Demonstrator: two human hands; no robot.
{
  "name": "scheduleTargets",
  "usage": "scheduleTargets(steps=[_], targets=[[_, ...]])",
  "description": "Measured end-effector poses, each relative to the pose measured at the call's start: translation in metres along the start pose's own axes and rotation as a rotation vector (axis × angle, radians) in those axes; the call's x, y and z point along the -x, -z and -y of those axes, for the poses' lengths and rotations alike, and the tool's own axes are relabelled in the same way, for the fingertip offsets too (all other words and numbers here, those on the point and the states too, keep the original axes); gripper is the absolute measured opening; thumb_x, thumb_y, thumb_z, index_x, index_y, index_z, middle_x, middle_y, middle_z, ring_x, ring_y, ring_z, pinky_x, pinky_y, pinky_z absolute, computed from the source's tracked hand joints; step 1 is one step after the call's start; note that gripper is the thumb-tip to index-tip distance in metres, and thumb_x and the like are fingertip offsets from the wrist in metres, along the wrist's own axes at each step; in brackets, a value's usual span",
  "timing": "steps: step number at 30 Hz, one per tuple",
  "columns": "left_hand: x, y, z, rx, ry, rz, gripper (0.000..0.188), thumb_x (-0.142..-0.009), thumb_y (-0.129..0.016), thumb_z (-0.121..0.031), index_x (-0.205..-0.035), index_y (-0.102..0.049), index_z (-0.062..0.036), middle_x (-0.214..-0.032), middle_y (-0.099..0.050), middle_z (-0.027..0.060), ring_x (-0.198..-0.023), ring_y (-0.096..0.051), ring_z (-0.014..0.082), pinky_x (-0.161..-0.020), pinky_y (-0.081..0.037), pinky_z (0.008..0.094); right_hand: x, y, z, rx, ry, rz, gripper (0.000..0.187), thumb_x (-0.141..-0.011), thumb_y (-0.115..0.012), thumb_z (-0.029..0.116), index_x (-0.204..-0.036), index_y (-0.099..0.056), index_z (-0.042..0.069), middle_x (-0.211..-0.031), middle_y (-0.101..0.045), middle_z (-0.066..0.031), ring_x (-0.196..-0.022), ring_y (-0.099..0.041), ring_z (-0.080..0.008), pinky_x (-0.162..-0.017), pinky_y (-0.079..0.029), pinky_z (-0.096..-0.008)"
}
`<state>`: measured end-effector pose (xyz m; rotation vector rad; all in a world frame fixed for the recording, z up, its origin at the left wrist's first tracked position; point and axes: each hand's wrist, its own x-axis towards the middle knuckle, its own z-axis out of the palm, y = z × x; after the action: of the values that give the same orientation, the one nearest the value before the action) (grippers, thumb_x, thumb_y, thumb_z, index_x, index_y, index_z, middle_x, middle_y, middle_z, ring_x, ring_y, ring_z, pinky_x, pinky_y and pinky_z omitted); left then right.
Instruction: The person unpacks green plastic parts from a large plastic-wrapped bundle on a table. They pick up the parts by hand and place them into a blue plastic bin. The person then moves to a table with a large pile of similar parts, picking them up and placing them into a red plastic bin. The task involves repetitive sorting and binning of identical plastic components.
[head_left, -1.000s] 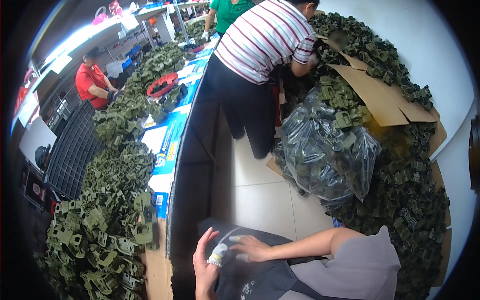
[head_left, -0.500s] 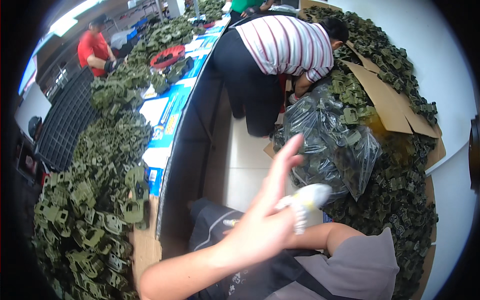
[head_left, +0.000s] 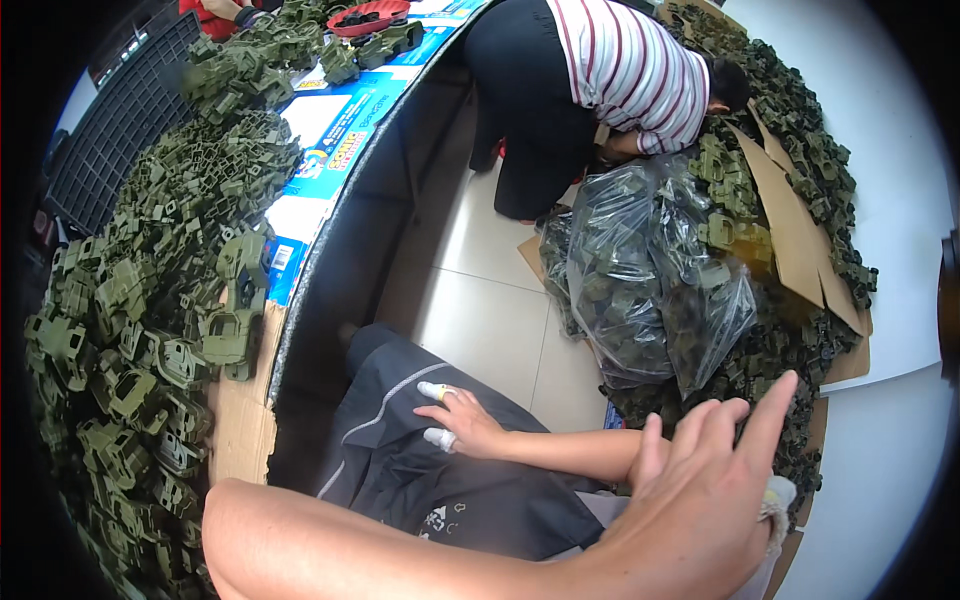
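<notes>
My left hand [head_left: 690,490] reaches across to the right, its forearm coming from the lower left. Its fingers are stretched out and apart, with nothing seen in them. A white finger cover [head_left: 778,500] shows at its far side, partly hidden by the hand. On the dark apron [head_left: 400,480] over my lap lies my right hand [head_left: 468,422], its fingers apart, white covers on two of its fingertips, holding nothing. Beyond my left hand lies a pile of dark green plastic parts [head_left: 730,425]. A clear plastic bag [head_left: 640,270] filled with such parts rests against the pile.
Olive-green molded parts [head_left: 150,300] are heaped along the table at left, beside flattened cardboard [head_left: 243,435]. A red basket [head_left: 368,18] stands farther back. A co-worker in a striped shirt [head_left: 635,70] bends over the pile. Cardboard flaps [head_left: 785,220] stick up there.
My left hand has swung right and nearer, toward the lower right. My right hand, mostly hidden before, now shows on the apron. The view has tilted downward.
</notes>
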<state>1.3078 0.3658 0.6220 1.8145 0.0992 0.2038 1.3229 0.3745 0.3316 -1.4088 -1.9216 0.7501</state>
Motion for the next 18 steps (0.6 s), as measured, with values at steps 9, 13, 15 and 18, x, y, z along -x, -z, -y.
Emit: scheduleTargets(steps=[9,13,15,18], targets=[[0.03,0.03,-0.008,0.174,-0.104,-0.123,0.06,-0.076,-0.051,-0.009,-0.129,-0.024,-0.002,-0.119,-0.038,0.0204,-0.112,-0.036,0.0314,-0.094,-0.027,0.0397,0.003,-0.006,-0.009,0.077,0.03,0.018,0.041,-0.075,-0.059,0.02,-0.114,-0.047,0.011,-0.127,-0.034,-0.0154,-0.115,-0.032,-0.0342,-0.095,-0.026,-0.042],[0.044,0.057,0.05,0.103,-0.056,-0.115,0.066,-0.079,-0.052,-0.006,-0.133,-0.016,-0.0018,-0.13,-0.029,0.0176,-0.12,-0.03,0.0207,-0.094,-0.028,0.0295,0.01,-0.029,-0.018,-0.468,-0.087,-0.085,0.043,-0.075,-0.057,0.022,-0.115,-0.046,0.01,-0.127,-0.034,-0.0155,-0.117,-0.032,-0.0324,-0.095,-0.026,-0.0433],[0.064,0.061,0.079,0.37,0.181,-0.342,0.064,-0.077,-0.052,-0.008,-0.132,-0.021,-0.0042,-0.127,-0.034,0.0156,-0.115,-0.035,0.0179,-0.091,-0.032,0.0266,0.001,-0.018,-0.012,-0.022,0.075,-0.055,0.046,-0.074,-0.057,0.021,-0.116,-0.044,0.01,-0.121,-0.038,-0.0173,-0.115,-0.032,-0.0343,-0.095,-0.026,-0.0446],[0.09,0.057,0.137,0.342,0.214,-0.625,0.056,-0.077,-0.05,-0.01,-0.129,-0.03,-0.006,-0.123,-0.04,0.0149,-0.116,-0.036,0.0191,-0.092,-0.031,0.0277,0.002,-0.015,-0.022,0.031,0.071,0.024,0.038,-0.078,-0.055,0.021,-0.114,-0.045,0.012,-0.119,-0.039,-0.0166,-0.114,-0.034,-0.0336,-0.095,-0.027,-0.0437]])
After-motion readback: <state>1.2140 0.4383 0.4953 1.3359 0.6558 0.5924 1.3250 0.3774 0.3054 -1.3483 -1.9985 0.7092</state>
